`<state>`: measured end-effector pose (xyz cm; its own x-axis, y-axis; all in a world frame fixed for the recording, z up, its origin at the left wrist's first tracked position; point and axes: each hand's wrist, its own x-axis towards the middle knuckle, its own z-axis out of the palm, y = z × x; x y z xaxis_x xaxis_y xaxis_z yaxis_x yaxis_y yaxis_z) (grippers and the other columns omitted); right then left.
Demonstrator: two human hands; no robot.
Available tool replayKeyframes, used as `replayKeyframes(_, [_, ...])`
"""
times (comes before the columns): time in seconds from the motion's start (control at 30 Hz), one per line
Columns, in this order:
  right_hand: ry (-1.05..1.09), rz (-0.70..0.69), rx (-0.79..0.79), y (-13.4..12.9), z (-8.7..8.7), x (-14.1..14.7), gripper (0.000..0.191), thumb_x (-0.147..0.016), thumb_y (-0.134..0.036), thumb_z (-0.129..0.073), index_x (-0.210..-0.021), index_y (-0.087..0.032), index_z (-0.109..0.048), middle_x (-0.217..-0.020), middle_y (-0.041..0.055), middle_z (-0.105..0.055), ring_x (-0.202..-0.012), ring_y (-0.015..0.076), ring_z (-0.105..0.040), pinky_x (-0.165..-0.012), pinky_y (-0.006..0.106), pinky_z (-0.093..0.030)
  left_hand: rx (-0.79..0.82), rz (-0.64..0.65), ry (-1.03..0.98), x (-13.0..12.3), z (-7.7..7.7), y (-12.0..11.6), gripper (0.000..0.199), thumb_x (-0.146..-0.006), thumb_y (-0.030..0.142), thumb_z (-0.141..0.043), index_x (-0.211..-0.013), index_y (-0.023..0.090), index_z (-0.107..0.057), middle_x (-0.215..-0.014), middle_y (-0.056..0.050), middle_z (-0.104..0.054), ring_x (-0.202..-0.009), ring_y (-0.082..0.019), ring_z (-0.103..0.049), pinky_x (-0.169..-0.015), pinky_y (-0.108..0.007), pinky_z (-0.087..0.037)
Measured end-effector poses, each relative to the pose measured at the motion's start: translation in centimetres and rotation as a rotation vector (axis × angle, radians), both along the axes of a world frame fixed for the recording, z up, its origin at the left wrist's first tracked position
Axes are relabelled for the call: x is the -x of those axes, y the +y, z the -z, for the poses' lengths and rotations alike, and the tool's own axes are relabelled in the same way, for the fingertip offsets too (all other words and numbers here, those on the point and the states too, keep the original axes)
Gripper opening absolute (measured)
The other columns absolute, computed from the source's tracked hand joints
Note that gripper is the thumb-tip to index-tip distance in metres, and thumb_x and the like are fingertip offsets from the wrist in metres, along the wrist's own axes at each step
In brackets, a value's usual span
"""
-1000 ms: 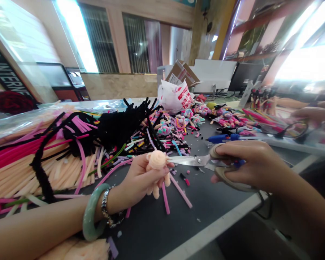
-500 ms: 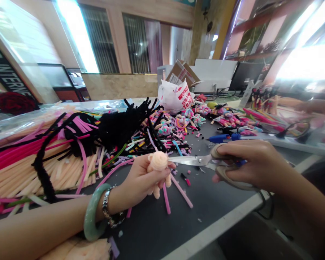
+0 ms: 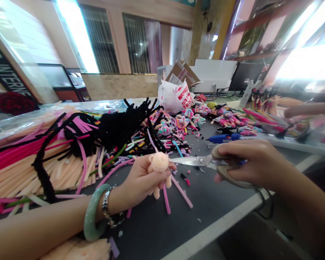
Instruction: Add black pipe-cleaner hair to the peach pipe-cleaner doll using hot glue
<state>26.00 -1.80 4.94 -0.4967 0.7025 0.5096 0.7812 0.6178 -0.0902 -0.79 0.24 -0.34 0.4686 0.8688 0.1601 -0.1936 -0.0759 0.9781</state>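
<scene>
My left hand (image 3: 142, 177) grips a small peach fuzzy chenille figure (image 3: 159, 161), its round head upward and short limbs hanging below. My right hand (image 3: 249, 165) holds a pair of scissors (image 3: 196, 161) by their tan handles, fingers through the loops. The steel blades point left, and their tips end just beside the figure's head. Below the hands, loose pink chenille stems (image 3: 182, 192) lie on the dark grey table (image 3: 151, 224). A jade bangle (image 3: 91, 213) and a metal bracelet (image 3: 108, 206) sit on my left wrist.
Bundles of peach, pink and black chenille stems (image 3: 54, 169) fill the left. Behind them lies a heap of cut pieces and small figures (image 3: 168, 133). A white plastic bag (image 3: 174, 96) stands beyond. A co-worker's hand (image 3: 306, 111) reaches in at the right. The table's near edge (image 3: 227, 216) runs lower right.
The scissors and my right hand have shifted slightly right and the blade tips sit a little farther from the figure. The co-worker's hand has stretched farther left.
</scene>
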Motion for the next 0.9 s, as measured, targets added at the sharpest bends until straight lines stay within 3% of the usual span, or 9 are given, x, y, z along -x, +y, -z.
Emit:
replayKeyframes(0.2, [-0.040, 0.084, 0.200, -0.4, -0.7, 0.6, 0.008, -0.067, -0.023, -0.064, -0.075, -0.021, -0.064, -0.057, -0.0012, -0.066, -0.052, 0.0154, -0.054, -0.049, 0.027, -0.038, -0.020, 0.043, 0.031, 0.1, -0.1, 0.0, 0.026, -0.074, 0.034, -0.070, -0.085, 0.011, -0.067, -0.059, -0.003, -0.063, -0.043, -0.007, -0.049, -0.034, -0.015, -0.042])
replayKeyframes(0.9, [-0.006, 0.081, 0.228, -0.5, -0.8, 1.0, 0.012, -0.063, -0.015, -0.062, -0.071, -0.024, -0.061, -0.062, -0.0051, -0.070, -0.055, 0.0153, -0.056, -0.053, 0.027, -0.041, -0.007, 0.056, 0.045, 0.1, 0.1, 0.1, 0.028, -0.074, 0.037, -0.070, -0.085, 0.012, -0.068, -0.060, -0.002, -0.063, -0.043, -0.006, -0.049, -0.036, -0.014, -0.043])
